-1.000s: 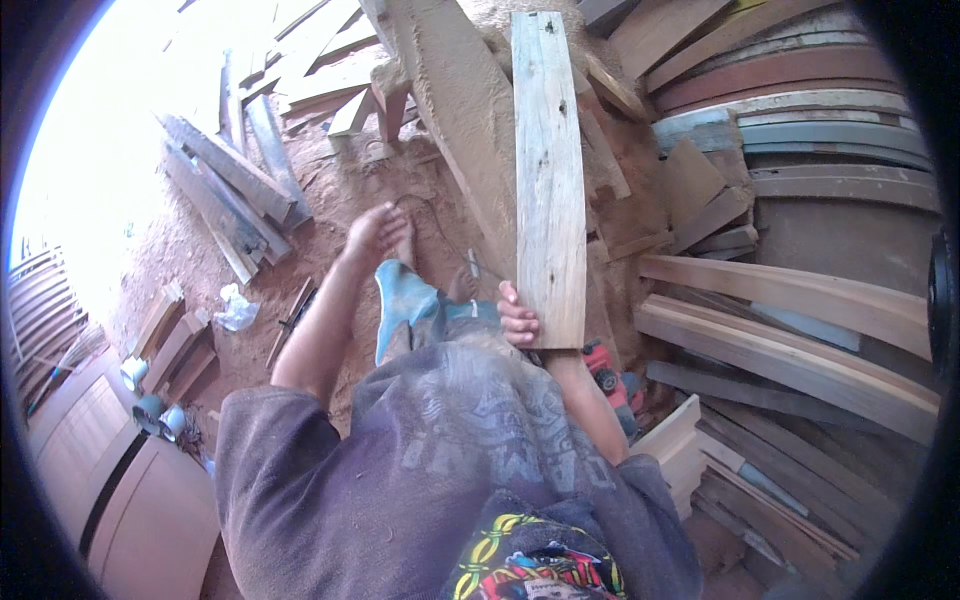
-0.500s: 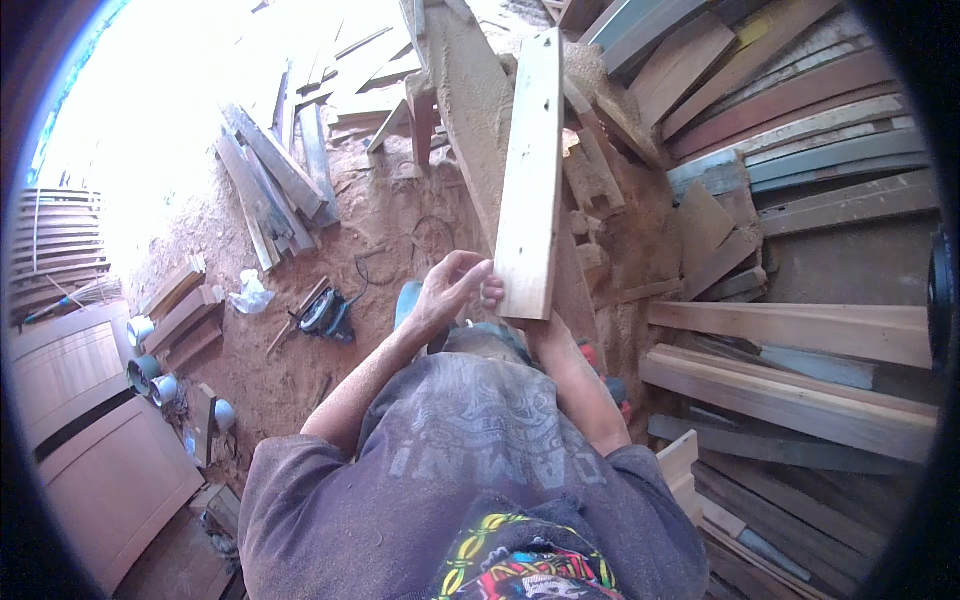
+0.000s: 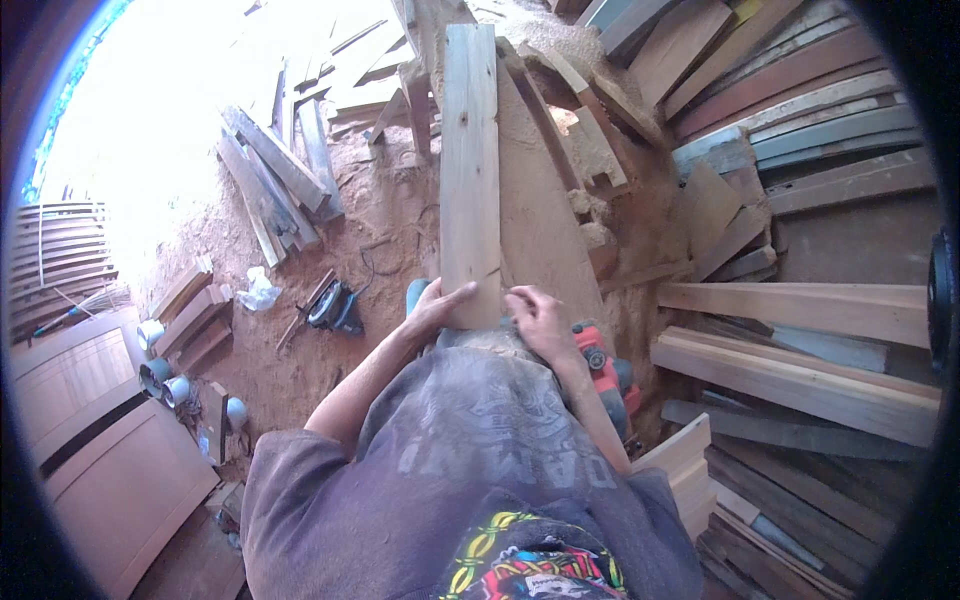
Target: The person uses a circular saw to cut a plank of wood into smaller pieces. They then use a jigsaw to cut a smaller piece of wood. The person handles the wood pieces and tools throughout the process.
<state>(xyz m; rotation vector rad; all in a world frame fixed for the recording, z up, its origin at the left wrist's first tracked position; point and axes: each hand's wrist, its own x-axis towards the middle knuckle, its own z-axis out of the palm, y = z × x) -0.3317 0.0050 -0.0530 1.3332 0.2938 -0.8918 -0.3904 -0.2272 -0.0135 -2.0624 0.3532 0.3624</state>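
Observation:
A long pale plank (image 3: 470, 170) stretches away from my waist, with dark knots or holes along its face. My left hand (image 3: 437, 303) grips its near end at the left edge, thumb lying across the top. My right hand (image 3: 542, 322) is by the right edge of that end, fingers curled in; whether they pinch anything or touch the wood is not visible. Beneath and to the right of the plank runs a wide board (image 3: 545, 215) coated in sawdust. A red and black power tool (image 3: 605, 370) sits beside my right forearm, partly covered by it.
A dark teal power tool (image 3: 337, 308) with a cable lies on the dusty ground at left, near a clear plastic bag (image 3: 259, 290). Stacked timber (image 3: 800, 385) fills the right side. Offcuts (image 3: 275, 180) lie far left; panels (image 3: 130, 490) and round cans (image 3: 155, 376) stand near left.
The plank has swung left and lies lower, over the sawdusty board. My right hand has come out from under it to its right edge; my left thumb now rests on top.

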